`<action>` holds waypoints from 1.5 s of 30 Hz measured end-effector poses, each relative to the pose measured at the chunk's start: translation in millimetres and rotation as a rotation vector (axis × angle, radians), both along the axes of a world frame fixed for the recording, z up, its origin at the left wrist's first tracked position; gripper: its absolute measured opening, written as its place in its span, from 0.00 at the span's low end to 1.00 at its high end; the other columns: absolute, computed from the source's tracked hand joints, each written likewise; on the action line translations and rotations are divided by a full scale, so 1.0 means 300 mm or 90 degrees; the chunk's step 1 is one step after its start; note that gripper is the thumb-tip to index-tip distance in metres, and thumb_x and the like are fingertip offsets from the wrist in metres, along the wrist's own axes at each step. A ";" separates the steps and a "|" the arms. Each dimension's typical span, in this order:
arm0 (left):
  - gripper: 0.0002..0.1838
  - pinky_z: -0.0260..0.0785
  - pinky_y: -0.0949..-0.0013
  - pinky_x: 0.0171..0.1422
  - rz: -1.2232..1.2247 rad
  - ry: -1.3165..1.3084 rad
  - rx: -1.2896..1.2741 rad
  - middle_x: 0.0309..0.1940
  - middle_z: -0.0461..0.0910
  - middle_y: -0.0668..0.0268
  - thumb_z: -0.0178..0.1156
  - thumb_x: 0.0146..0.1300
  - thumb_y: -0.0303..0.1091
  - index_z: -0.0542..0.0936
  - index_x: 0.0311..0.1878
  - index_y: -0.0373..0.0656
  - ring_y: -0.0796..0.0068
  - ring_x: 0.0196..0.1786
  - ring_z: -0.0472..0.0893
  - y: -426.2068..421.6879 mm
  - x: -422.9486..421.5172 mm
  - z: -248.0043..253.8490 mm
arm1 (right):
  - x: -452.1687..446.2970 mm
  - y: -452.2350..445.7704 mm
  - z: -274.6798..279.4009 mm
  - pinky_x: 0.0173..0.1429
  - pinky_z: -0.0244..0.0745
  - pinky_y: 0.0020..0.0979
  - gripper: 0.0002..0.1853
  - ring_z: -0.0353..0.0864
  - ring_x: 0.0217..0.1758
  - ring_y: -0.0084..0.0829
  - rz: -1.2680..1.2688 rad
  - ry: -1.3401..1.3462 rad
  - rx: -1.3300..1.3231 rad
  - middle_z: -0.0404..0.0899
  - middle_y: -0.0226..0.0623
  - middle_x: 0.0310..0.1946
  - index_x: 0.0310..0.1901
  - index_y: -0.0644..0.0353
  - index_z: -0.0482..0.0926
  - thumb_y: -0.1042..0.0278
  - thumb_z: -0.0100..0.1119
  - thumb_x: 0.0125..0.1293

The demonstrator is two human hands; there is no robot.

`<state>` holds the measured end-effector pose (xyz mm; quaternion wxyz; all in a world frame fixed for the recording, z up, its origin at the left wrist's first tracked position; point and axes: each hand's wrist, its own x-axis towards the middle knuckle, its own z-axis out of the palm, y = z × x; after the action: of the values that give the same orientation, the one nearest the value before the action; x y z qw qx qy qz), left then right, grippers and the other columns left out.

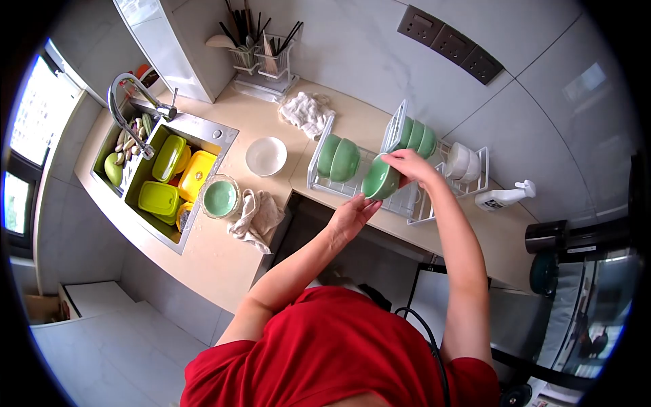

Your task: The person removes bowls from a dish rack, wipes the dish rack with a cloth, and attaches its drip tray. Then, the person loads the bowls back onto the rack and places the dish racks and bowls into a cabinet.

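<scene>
A green bowl [380,179] is tilted over the white wire dish rack [352,188], held between both my hands. My left hand [352,213] grips its lower rim. On the upper right side, my right hand [411,167] has its fingers and thumb closed on the rim. Several more green bowls [337,159] stand on edge in the rack just left of the held one. Behind my right hand is another group of green bowls [417,138]. White bowls [463,163] sit at the rack's right end.
Left of the rack are a white bowl [266,156], a glass bowl with a green one inside [220,197] and a crumpled cloth [258,218]. Farther left, the sink [184,237] holds yellow and green containers. A white spray bottle [505,195] lies at the right.
</scene>
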<state>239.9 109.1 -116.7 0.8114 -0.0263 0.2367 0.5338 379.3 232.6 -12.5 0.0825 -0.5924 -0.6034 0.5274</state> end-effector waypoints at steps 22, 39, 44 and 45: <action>0.20 0.65 0.61 0.67 0.105 -0.147 -0.132 0.54 0.65 0.39 0.31 0.69 0.28 0.58 0.55 0.19 0.48 0.60 0.68 0.069 -0.066 -0.044 | -0.287 0.154 -0.109 0.32 0.81 0.37 0.33 0.83 0.23 0.44 0.102 -0.337 0.085 0.81 0.53 0.31 0.36 0.74 0.79 0.44 0.41 0.65; 0.25 0.71 0.67 0.52 0.221 1.035 0.181 0.47 0.77 0.54 0.63 0.57 0.37 0.72 0.55 0.33 0.67 0.48 0.78 0.071 -0.817 0.106 | -0.583 0.064 0.104 0.43 0.76 0.39 0.09 0.81 0.36 0.45 0.112 0.066 0.592 0.81 0.48 0.33 0.40 0.64 0.78 0.70 0.54 0.60; 0.34 0.70 0.61 0.54 0.010 1.293 0.130 0.45 0.78 0.49 0.68 0.46 0.48 0.75 0.54 0.35 0.55 0.49 0.78 0.187 -0.994 -0.035 | -0.903 -0.016 -0.119 0.52 0.75 0.40 0.28 0.74 0.51 0.51 0.246 -0.268 0.461 0.67 0.66 0.51 0.59 0.78 0.59 0.74 0.51 0.58; 0.34 0.70 0.61 0.54 -0.043 1.277 0.137 0.44 0.79 0.49 0.68 0.46 0.49 0.75 0.53 0.34 0.56 0.48 0.79 0.200 -1.007 -0.077 | -0.942 -0.011 -0.208 0.52 0.76 0.39 0.30 0.75 0.52 0.52 0.214 -0.313 0.415 0.68 0.67 0.51 0.60 0.79 0.57 0.74 0.52 0.58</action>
<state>-62.2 169.0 -139.7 0.2501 0.5152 0.7610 0.3049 96.8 229.2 -75.0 0.0318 -0.5368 -0.8280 0.1590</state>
